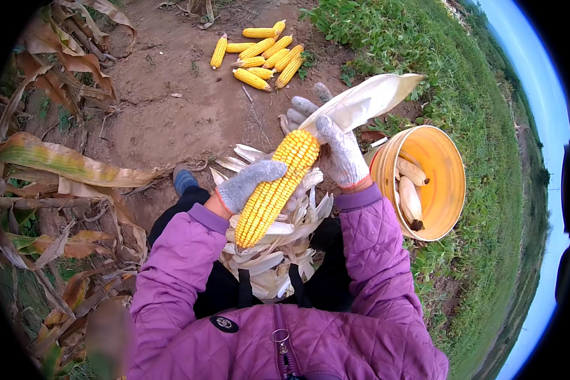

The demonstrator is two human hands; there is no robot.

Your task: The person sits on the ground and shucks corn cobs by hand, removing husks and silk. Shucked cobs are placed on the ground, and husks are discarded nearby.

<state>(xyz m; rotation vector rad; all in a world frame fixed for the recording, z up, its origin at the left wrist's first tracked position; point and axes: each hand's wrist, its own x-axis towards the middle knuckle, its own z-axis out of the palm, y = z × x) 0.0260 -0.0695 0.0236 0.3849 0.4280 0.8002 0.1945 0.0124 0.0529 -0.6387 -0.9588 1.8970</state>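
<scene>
A yellow ear of corn point(278, 190) with bare kernels lies slantwise between my gloved hands. My left hand point(254, 183) is closed around its middle, thumb on top. At the ear's far end, pale husk point(365, 102) is still attached and points up and right. My right hand point(330, 137) holds the husk's base, with its thumb across it and some fingers spread. Below the ear, a heap of loose, pale husks point(261, 263) lies between my legs. Part of my left hand's fingers is hidden behind the ear.
Several husked yellow ears point(259, 50) lie in a pile on the bare soil ahead. At right, a yellow bucket point(439, 190) lies tilted, its mouth facing me, with several ears in husk point(410, 198) inside. Dry corn plants point(76, 171) stand at left; green low plants point(479, 142) grow at right.
</scene>
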